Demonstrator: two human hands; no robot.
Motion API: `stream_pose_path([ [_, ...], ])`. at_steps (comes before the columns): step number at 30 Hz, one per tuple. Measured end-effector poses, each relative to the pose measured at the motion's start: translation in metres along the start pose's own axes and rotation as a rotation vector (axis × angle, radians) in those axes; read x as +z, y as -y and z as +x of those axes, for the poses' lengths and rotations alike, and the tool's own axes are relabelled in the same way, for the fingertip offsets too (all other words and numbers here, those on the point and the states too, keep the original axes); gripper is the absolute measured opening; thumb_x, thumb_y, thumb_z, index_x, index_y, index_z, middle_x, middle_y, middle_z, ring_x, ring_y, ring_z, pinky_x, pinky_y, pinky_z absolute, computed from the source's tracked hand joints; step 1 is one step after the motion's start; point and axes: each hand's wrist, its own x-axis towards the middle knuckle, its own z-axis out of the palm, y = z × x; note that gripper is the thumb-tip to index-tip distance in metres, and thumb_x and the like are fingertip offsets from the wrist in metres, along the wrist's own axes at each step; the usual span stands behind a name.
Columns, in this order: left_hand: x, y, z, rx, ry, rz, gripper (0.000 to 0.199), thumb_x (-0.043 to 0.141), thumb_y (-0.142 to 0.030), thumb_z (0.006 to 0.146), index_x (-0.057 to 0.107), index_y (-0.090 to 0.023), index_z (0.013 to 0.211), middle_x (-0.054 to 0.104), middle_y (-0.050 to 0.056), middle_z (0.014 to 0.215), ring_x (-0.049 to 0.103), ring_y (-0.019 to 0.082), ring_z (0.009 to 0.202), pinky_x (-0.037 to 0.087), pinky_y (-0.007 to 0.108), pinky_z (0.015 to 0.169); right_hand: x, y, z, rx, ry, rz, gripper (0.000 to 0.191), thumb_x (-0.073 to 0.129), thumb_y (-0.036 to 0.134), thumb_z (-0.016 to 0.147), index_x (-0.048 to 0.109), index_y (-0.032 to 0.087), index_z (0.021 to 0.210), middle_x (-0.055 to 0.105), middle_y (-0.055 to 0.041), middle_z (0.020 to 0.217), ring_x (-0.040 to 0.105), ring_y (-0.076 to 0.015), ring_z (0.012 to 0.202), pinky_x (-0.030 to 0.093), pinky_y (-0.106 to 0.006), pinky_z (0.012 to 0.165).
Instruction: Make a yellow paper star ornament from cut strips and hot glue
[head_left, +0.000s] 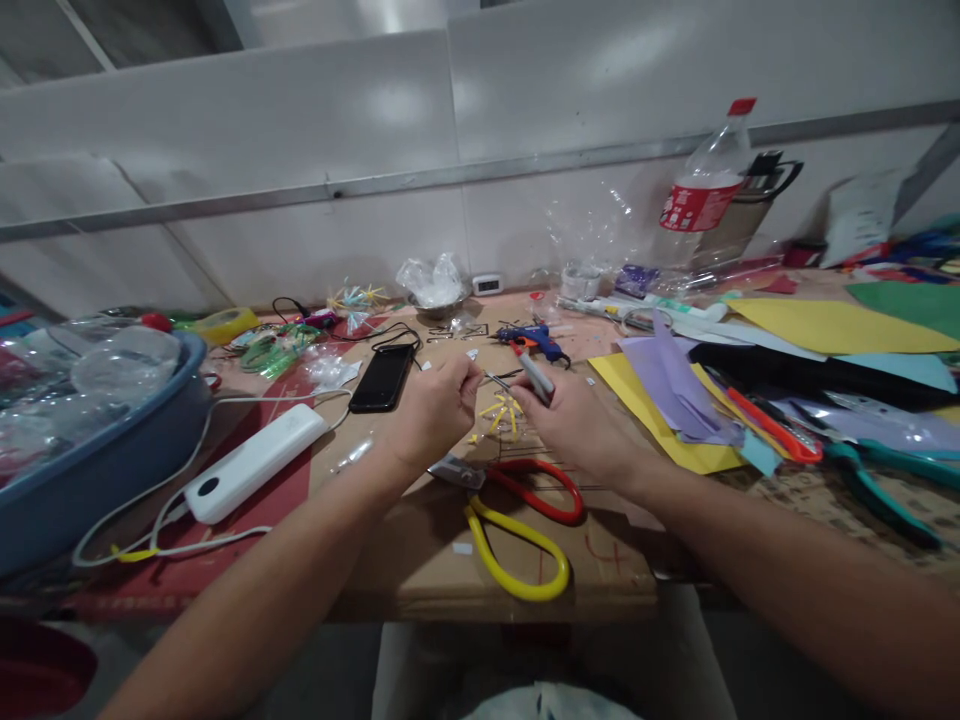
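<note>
My left hand [442,405] is closed in a pinch above the cardboard; what its fingertips hold, if anything, is too small to make out. Opposite it, my right hand [581,420] is wrapped round a grey pen-shaped tool [537,378] with a red end. A thin metallic piece [498,381] shows between the two hands. Just below them, a yellow star-like figure of small strips [502,413] lies on the cardboard [420,570]. Nearer to me rest large scissors [517,530] with one red and one yellow handle, their blades partly behind my left wrist.
A black phone [382,378] and white power bank [259,465] with cables lie left, beside a blue tub [112,480] of plastic bottles. Behind my hands is a blue glue gun [534,338]. Coloured sheets [675,400], teal-handled pliers [870,490] and a large bottle [701,200] occupy the right.
</note>
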Motion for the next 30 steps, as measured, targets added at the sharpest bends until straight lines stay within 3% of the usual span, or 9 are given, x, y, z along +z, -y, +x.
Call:
stream_pose_path([
  [3,0.002,0.003,0.001,0.002,0.005,0.010,0.014,0.049,-0.014,0.087,0.056,-0.019,0.076,0.063,0.003,0.069,0.057,0.016,0.064,0.038,0.028,0.061,0.000,-0.003,0.009,0.286,0.179,0.510,0.020,0.054,0.037,0.089,0.044,0.023,0.077,0.033,0.0101,0.051,0.027,-0.0089,0.041,0.025,-0.023,0.044],
  [5,0.004,0.006,0.000,0.005,0.017,0.010,0.014,0.049,-0.015,0.087,0.056,-0.019,0.076,0.062,0.003,0.068,0.057,0.016,0.063,0.038,0.028,0.061,0.000,-0.005,0.013,0.353,0.238,0.626,0.022,0.054,0.039,0.087,0.040,0.024,0.077,0.029,0.0116,0.050,0.021,-0.0078,0.040,0.022,-0.023,0.042],
  [11,0.005,0.006,-0.002,-0.003,0.018,-0.036,0.013,0.050,-0.018,0.088,0.057,-0.020,0.077,0.060,0.002,0.066,0.054,0.014,0.059,0.037,0.027,0.059,-0.007,-0.005,0.002,-0.165,0.011,-0.220,0.009,0.053,0.021,0.088,0.061,0.017,0.085,0.060,-0.0029,0.071,0.047,-0.0135,0.061,0.030,-0.027,0.058],
  [15,0.002,0.003,-0.001,-0.015,0.014,-0.056,0.011,0.051,-0.015,0.085,0.058,-0.020,0.078,0.061,0.002,0.067,0.054,0.015,0.060,0.037,0.027,0.060,-0.007,-0.001,-0.005,-0.270,0.048,-0.406,0.009,0.054,0.018,0.087,0.061,0.015,0.089,0.066,-0.0089,0.080,0.050,-0.0163,0.067,0.030,-0.029,0.061],
  [19,0.001,0.002,0.000,-0.020,0.005,-0.026,0.012,0.051,-0.017,0.086,0.056,-0.020,0.075,0.061,0.003,0.068,0.055,0.015,0.061,0.036,0.027,0.060,-0.002,-0.003,0.003,-0.052,0.008,0.030,0.013,0.054,0.028,0.088,0.056,0.019,0.079,0.053,0.0004,0.063,0.042,-0.0122,0.055,0.030,-0.026,0.055],
  [22,0.003,0.004,0.000,-0.013,0.014,0.001,0.014,0.050,-0.019,0.088,0.055,-0.020,0.075,0.060,0.003,0.067,0.055,0.015,0.061,0.036,0.027,0.059,-0.001,-0.009,0.014,0.252,0.228,0.601,0.024,0.061,0.041,0.083,0.047,0.022,0.077,0.033,0.0100,0.051,0.024,-0.0075,0.042,0.022,-0.021,0.044],
  [24,0.005,0.006,-0.001,0.000,0.018,0.017,0.014,0.050,-0.020,0.089,0.055,-0.020,0.075,0.059,0.002,0.065,0.054,0.015,0.059,0.035,0.027,0.059,-0.001,-0.012,0.018,0.369,0.358,0.787,0.030,0.064,0.046,0.079,0.045,0.022,0.079,0.026,0.0128,0.050,0.015,-0.0058,0.041,0.017,-0.020,0.041],
  [26,0.007,0.007,-0.002,0.008,0.020,0.021,0.013,0.050,-0.020,0.088,0.055,-0.020,0.076,0.058,0.002,0.064,0.053,0.015,0.058,0.035,0.027,0.058,-0.003,-0.011,0.018,0.330,0.321,0.675,0.027,0.062,0.044,0.081,0.047,0.022,0.078,0.029,0.0115,0.050,0.018,-0.0063,0.041,0.019,-0.021,0.042],
  [30,0.009,0.008,-0.003,0.006,0.016,-0.011,0.012,0.051,-0.017,0.086,0.056,-0.020,0.076,0.059,0.001,0.065,0.052,0.014,0.057,0.035,0.026,0.057,-0.006,-0.006,0.007,-0.074,0.033,-0.087,0.008,0.055,0.024,0.087,0.058,0.018,0.083,0.057,-0.0014,0.066,0.045,-0.0128,0.057,0.030,-0.025,0.054],
])
